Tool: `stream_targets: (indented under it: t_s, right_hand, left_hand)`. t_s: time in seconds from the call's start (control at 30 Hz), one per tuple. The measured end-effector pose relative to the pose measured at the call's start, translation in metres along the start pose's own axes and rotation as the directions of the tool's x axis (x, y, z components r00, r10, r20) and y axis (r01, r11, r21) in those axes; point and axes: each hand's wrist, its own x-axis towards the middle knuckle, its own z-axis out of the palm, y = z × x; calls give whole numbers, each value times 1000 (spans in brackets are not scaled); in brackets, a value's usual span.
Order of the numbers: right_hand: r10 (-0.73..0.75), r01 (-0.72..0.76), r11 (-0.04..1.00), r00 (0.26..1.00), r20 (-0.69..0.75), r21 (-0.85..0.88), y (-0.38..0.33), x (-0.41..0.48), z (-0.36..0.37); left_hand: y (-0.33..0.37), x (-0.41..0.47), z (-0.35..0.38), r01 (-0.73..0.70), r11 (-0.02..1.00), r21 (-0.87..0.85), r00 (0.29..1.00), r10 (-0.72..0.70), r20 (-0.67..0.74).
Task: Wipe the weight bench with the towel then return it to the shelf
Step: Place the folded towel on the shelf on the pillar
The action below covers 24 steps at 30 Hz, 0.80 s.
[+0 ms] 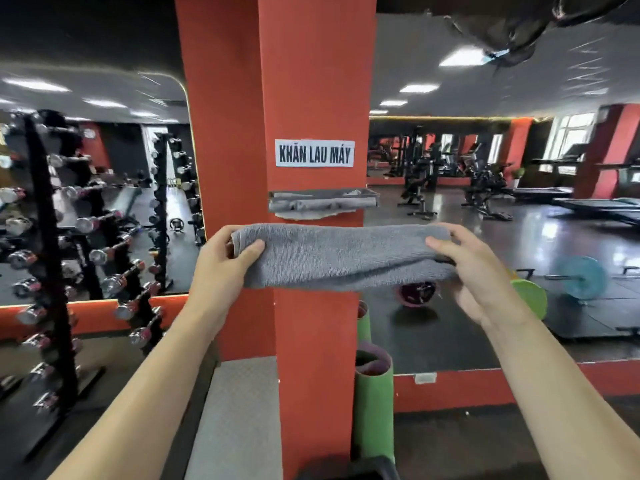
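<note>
Red pillar (311, 81) seen at centre, white sign (314, 153) (lettered "KHĂN LAU MÁY") fixed to its face. Dumbbell rack (45, 244) ranged at 9 o'clock. Rolled green mats (374, 407) stood upright at pillar's foot, 5 o'clock. Barbell with blue plate (581, 277) laid on floor at 3 o'clock.

The towel (341, 258) covers part of the red pillar (311, 98) and the right hand (485, 275) fingers. At nine o'clock the dumbbell rack (45, 237) is blurred. The shelf (322, 199) contents are unclear. Both forearms are cut off at the bottom edge.
</note>
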Motion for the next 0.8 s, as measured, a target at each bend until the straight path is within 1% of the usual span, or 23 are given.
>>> stream_targets:
  t_s: [0.07, 0.2, 0.37, 0.43, 0.5, 0.6, 0.67, 0.73, 0.8]
  right_hand:
    - [-17, 17, 1000, 1000, 6, 14, 2, 48, 10]
    - [-48, 50, 998, 996, 74, -23, 9, 143, 26]
    - [-85, 92, 995, 987, 135, -48, 11, 250, 42]
    - [-91, 107, 990, 982, 163, -91, 17, 291, 48]
    - [-116, 149, 974, 975, 192, -171, 23, 326, 57]
    - [-139, 211, 918, 965, 224, -337, 32, 359, 68]
    - [-155, 268, 845, 951, 268, -462, 38, 366, 71]
    - [-181, 328, 754, 937, 300, -569, 46, 372, 73]
    - [-182, 357, 689, 928, 326, -630, 52, 371, 79]
  left_hand:
    - [-11, 47, 14, -3, 1000, 12, 1000, 3, -29]
    - [-27, 128, 44, 0, 1000, 2, 999, 0, -43]
    - [-33, 213, 73, 11, 997, 73, 996, -4, -85]
    - [-37, 247, 82, 40, 992, 116, 996, -31, -83]
    - [-44, 277, 88, 91, 984, 155, 991, -74, -113]
    - [-58, 310, 92, 169, 964, 207, 978, -138, -155]
    - [-65, 320, 96, 181, 935, 306, 978, -139, -152]
    - [-74, 325, 100, 155, 890, 429, 987, -126, -96]
    - [-78, 324, 101, 122, 830, 545, 992, -119, -42]
